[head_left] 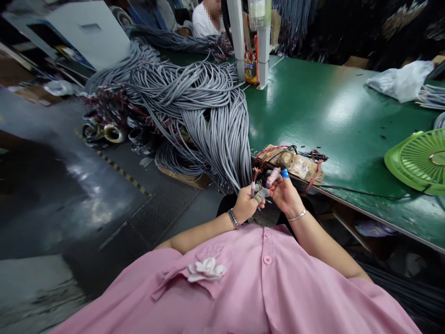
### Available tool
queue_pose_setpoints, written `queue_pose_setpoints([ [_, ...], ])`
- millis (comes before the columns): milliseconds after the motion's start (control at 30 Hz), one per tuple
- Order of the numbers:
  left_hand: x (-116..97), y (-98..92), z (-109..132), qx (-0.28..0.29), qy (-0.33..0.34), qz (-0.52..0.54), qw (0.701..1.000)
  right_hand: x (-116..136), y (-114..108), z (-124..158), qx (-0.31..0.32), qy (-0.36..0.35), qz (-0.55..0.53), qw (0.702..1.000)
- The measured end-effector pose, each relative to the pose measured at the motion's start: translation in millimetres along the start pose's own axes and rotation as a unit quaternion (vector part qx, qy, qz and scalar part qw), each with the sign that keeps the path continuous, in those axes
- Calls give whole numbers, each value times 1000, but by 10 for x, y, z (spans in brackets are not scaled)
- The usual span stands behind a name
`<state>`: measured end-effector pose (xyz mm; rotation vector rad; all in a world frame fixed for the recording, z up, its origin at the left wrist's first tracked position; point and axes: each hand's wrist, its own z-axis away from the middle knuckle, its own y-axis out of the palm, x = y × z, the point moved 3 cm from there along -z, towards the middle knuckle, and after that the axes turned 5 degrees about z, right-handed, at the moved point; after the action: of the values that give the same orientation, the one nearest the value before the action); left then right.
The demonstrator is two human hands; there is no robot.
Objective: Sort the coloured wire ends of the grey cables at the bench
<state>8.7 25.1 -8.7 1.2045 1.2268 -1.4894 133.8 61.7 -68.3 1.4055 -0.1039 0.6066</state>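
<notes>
1. Nearest: pink shirt (243, 278), white cloth flower (206, 269) on its chest. Both forearms reach forward from it; the hands meet ahead of the body, almost touching.
2. Left hand (246, 204): curled closed round a grey cable end (253, 189). Grey-and-yellow sleeve on one finger.
3. Right hand (287, 198): just beside the left, fingers bent in toward the loose wires (266, 187). Blue cap on one digit. From here I cannot tell whether the fingertips pinch a wire or only touch one.
4. Key relation: the cable end stands out of the left fist, long axis pointing away from the body, orange-brown strands (256, 173) at its far tip. Left hand nearer, the one gripping; right hand lies to its right, across the coloured wires bunched between the two.
5. Just past the hands, on the table edge: a taped block (292, 163), red band round its right end.
6. Beyond: green table (313, 116), with a green fan (429, 160) well off to the right. Heaped grey cables (222, 125) spill over the edge to the left.
7. Farthest: a co-worker in white (203, 22), behind the heap.
</notes>
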Motion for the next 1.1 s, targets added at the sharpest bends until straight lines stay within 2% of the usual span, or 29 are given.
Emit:
queue_pose_setpoints([
  [133,-39,-13,60,4,0,2,1000,13,1,12,16,10,25,1000],
  [300,-61,-20,60,-13,-1,2,1000,12,-11,24,9,-35,66,997],
  [533,-7,7,-29,-19,-10,4,1000,24,-21,16,-31,-22,79,996],
  [833,64,5,-53,-17,-34,-2,999,40,-19,13,-34,-47,72,996],
  [1100,35,-26,14,-12,-32,5,999,3,-69,19,-22,-9,49,999],
])
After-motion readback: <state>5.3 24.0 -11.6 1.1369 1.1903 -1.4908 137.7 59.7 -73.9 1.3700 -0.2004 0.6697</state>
